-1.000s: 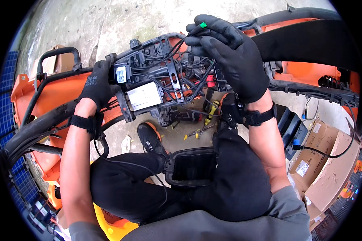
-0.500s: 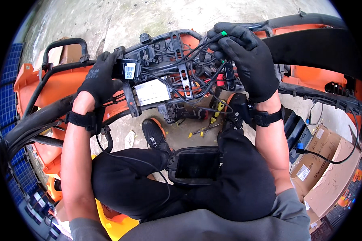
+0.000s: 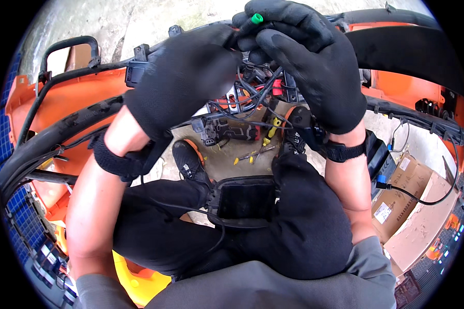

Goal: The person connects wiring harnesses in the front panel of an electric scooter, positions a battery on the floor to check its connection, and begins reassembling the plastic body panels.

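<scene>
Ideally, leave the green-tipped cable [image 3: 257, 19] slack; the right hand [image 3: 317, 69] clasps it, while the left hand [image 3: 185, 77], just left, hides its grip: cannot tell.

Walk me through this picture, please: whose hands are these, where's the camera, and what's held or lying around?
There is no robot: a person works in black gloves. The wide fisheye camera sits on their head, looking down, so straight edges bend near the rim. The right hand holds a green-tipped cable; the left hand is close by, but whether it grips anything is hard to tell. Beyond the knees stands an orange-and-black frame with wiring. A yellow-handled tool lies on the floor; a cardboard box is at right.
</scene>
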### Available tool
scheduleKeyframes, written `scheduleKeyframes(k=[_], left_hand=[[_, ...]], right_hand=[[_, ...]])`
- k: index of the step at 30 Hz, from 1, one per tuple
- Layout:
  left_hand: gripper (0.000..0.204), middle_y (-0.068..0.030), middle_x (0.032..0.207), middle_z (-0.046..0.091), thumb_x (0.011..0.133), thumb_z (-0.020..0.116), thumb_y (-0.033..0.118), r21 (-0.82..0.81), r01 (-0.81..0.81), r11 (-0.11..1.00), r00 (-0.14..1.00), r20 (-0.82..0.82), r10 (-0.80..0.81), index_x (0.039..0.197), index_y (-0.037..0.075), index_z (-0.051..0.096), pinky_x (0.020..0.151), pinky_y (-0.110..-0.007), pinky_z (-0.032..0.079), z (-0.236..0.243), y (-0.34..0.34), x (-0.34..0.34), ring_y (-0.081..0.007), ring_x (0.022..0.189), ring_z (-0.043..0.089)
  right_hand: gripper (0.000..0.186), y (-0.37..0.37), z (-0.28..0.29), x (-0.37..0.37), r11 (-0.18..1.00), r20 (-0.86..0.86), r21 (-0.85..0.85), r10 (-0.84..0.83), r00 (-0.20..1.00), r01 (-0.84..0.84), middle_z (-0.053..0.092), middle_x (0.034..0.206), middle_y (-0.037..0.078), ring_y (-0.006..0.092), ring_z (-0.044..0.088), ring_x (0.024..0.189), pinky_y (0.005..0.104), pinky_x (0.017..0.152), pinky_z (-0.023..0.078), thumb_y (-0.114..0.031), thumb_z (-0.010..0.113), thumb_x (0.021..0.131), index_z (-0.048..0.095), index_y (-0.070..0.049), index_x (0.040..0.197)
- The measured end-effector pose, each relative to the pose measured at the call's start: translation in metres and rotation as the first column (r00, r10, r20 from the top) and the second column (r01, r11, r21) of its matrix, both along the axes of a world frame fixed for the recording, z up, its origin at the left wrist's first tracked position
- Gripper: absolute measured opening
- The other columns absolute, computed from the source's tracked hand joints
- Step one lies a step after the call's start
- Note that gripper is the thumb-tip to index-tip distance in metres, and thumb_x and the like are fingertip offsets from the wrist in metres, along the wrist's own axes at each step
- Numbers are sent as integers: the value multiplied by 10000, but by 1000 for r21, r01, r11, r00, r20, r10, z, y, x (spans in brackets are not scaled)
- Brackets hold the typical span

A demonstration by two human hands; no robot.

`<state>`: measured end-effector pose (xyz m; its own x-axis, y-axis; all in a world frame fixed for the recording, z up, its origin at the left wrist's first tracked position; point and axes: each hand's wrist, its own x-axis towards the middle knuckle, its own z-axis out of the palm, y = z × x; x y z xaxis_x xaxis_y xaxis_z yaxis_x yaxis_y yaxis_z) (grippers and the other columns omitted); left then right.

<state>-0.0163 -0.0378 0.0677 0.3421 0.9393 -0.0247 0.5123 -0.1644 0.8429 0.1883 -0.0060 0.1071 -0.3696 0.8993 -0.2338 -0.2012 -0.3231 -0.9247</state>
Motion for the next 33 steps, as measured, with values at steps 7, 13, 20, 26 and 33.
scheduleKeyframes(k=[7,13,20,26,33], left_hand=[[377,-3,868,659,1078,430,276,91,-251,964,968,28,250,1265,28,643,612,-190,428,50,-5,-39,-41,655,548],[397,9,890,663,1087,410,302,201,-225,953,964,-98,249,1299,55,638,627,-186,415,61,-12,-66,-30,628,480],[378,10,1033,663,1088,411,259,384,-107,917,907,-340,249,1373,90,593,641,-188,385,61,-16,-84,-36,672,426],[383,-12,1106,664,1083,424,249,416,-26,909,905,-377,198,1410,95,553,699,-179,423,67,-17,-105,-68,769,521],[378,-8,1078,653,1071,464,237,401,-380,834,848,-211,487,1418,114,546,602,-172,381,64,-35,-119,-48,725,525]], right_hand=[[281,-13,-55,56,932,426,167,225,876,-321,698,995,99,130,657,825,271,716,526,-168,609,968,635,21,1175],[296,-42,-103,65,883,700,156,218,680,-443,681,947,167,226,663,839,357,764,510,-200,646,919,640,23,1114],[426,-61,-134,65,862,731,131,250,635,-489,678,1021,185,317,665,919,411,827,512,-327,654,919,602,-21,1210],[340,-58,-136,61,839,490,-130,518,701,-529,651,878,86,162,626,795,325,699,500,-236,680,916,601,-1,1148],[326,-55,-97,61,862,326,-401,451,831,-311,608,805,30,69,550,629,198,571,440,-102,600,940,540,20,1236]])
